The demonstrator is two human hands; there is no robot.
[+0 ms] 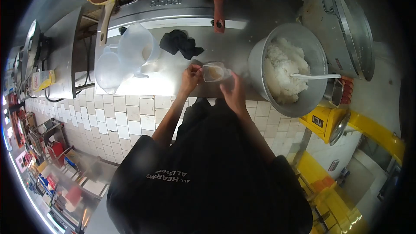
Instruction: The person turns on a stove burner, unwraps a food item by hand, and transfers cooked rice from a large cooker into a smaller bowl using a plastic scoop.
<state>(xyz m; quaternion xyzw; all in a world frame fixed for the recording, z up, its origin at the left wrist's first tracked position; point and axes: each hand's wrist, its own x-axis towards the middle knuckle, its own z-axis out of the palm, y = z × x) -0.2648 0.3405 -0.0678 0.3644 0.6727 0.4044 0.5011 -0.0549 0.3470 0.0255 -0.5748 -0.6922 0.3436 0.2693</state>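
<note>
A small clear plastic container [214, 73] with something brownish in it is held over the counter's front edge. My left hand [190, 78] is closed, its curled fingers at the container's left side. From the right, my right hand [234, 93] grips the other side between thumb and fingers. Just behind the hands lies a crumpled black cloth [180, 43]. To the right stands a big metal pot [318, 47] of white rice [286, 67], with a white-handled utensil [316, 76] resting in it.
Two translucent plastic jugs [138, 43] stand on the left of the steel counter [173, 82]. Behind are a pan with a wooden-looking handle [107, 17] and a pan with a red handle [219, 13]. A large lidded pot [329, 21] and yellow equipment [323, 121] are on the right.
</note>
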